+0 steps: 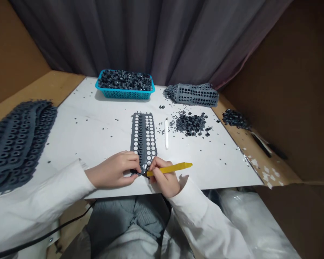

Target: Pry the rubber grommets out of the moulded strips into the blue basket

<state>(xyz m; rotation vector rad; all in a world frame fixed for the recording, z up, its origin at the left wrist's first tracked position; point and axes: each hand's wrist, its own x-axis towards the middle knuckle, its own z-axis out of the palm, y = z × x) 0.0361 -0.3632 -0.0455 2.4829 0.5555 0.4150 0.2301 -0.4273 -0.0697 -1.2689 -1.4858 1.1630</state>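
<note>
Two-Handed Work at the Near End of a Perforated Strip (145, 140)

Edges: The near edge of the white surface (97, 144) runs just below both wrists. Its right edge slants past a pile of dark pieces (234, 118), which lies beyond it. Left of the strip, a broad stretch carries scattered black specks and reaches to a dark stack of ringed sheets (18, 144). On the right, a white-handled knife (166, 135) lies near the strip, almost parallel to it; farther right is a heap of black pieces (192, 124).

Surroundings: A teal basket (124, 94), filled with dark pieces, stands at the far side. A perforated bundle (197, 95) lies at the far right corner. A grey curtain (118, 32) closes the rear; brown panels (294, 90) flank both sides.

Working position: The strip lies flat, lengthwise, extending away from the person, its near end between the hands. The left hand (118, 169) grips that end with thumb and fingers. The right hand (164, 178) grasps a yellow-handled tool (170, 169), its handle pointing right and its working end at the strip; fingers partly hide the contact.
</note>
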